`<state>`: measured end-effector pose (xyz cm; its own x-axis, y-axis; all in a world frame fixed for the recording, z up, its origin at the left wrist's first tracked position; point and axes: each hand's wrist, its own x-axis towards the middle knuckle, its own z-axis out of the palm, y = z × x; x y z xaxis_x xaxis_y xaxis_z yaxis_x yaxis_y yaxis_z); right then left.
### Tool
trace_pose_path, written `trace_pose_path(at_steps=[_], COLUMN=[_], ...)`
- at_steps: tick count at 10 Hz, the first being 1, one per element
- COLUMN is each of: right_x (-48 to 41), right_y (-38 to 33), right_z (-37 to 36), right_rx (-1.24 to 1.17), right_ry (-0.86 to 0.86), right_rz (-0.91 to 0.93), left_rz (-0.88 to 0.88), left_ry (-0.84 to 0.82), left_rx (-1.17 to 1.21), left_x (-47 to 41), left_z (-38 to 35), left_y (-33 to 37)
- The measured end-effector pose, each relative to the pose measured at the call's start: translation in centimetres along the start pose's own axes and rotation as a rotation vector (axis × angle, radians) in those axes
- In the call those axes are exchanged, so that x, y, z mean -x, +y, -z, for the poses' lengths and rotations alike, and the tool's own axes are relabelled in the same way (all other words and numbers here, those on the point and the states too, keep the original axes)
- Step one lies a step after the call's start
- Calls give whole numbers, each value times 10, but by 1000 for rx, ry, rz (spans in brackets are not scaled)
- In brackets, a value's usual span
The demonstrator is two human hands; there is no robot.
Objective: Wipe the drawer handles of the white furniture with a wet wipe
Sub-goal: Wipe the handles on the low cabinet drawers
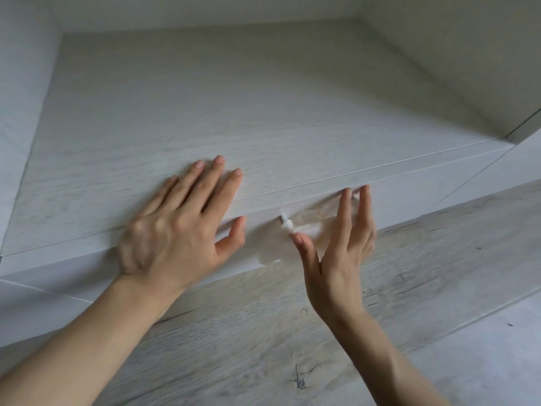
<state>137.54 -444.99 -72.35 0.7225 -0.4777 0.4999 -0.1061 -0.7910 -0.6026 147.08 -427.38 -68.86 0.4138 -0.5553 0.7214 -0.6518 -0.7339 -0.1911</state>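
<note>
**Wet wipe at the knob, under the right hand**

Thin, translucent white wet wipe (311, 219) spread against the white wood-grain drawer front (415, 200). Touching the small round white knob handle (285, 223), and reaching from below-left of the knob to well right of it.

Right hand (336, 259) over the wipe, just right of the knob. Fingers straight and slightly fanned, tips up at the drawer front's upper edge, thumb tip just below the knob. Palm turned toward the wipe, pressing on it rather than curling round it, as far as can be told.

Left hand (175, 227) left of the knob, spread flat and palm down on the white wood-grain furniture top (205, 112). Four fingers straight on the top, above-left of the knob. Thumb (234, 237) hooked down over the front edge, near the knob but not touching it. Hands apart, with the knob between them.

Wipe wrinkled and semi-sheer, faintly see-through to the drawer front. Loose flap hanging below-left of the knob, edges blurred. Knob on a short stem, sticking out from the drawer front, bare on its left side.

Counted: one wet wipe, one knob handle in view, one drawer front, two bare hands. Pale grey wood-plank floor (292, 332) below the knob.
</note>
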Motion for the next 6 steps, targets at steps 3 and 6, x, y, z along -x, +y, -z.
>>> trace_pose_path(at_steps=[3, 6], right_x=[5, 2], right_y=[-7, -18], right_z=[1, -1], right_rx=[-60, -15], right_ry=[140, 73], right_rz=[-140, -249], left_rz=[-6, -8], left_ry=[-10, -2], left_rx=[4, -17], left_x=[2, 2], left_z=[-2, -2], left_y=[-1, -1])
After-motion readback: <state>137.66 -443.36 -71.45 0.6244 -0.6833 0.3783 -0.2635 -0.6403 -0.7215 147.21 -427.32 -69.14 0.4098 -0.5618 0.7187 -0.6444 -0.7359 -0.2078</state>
